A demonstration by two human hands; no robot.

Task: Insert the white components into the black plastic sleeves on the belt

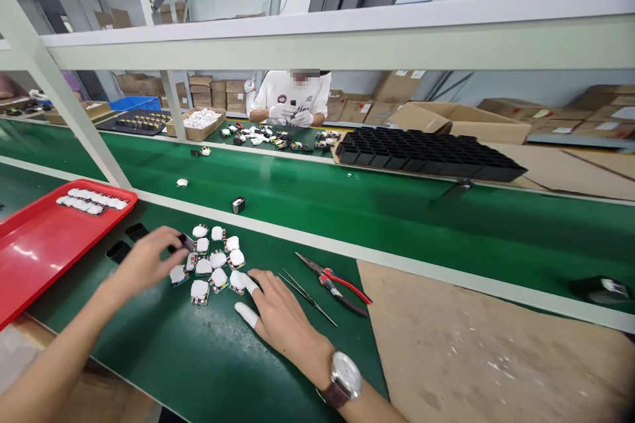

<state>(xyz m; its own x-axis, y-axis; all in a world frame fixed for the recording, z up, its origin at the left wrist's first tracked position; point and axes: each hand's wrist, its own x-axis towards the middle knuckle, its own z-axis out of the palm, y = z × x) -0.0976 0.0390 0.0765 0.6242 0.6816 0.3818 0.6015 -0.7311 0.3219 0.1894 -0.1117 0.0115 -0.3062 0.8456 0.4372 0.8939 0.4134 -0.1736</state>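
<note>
Between the fingers and thumb of my left hand (pixel 153 252) is a small black plastic case (pixel 187 242), held over the left side of a cluster of small circuit boards. Each board carries a white, putty-like lump, such as the board (pixel 200 291) at the near edge. My right hand (pixel 280 310) has white finger cots on thumb and index finger, which are spread apart. Its index fingertip touches or lies just over a circuit board (pixel 237 281) at the cluster's right side. Two more black cases (pixel 119 251) lie left of my left hand.
Tweezers (pixel 307 297) and red-handled pliers (pixel 335 283) lie right of my right hand, beside a brown board (pixel 486 350). A red tray (pixel 44 244) with white-topped boards stands left. Beyond the pale rail, a green conveyor (pixel 307 192) carries scattered parts; a co-worker (pixel 292 99) sits opposite.
</note>
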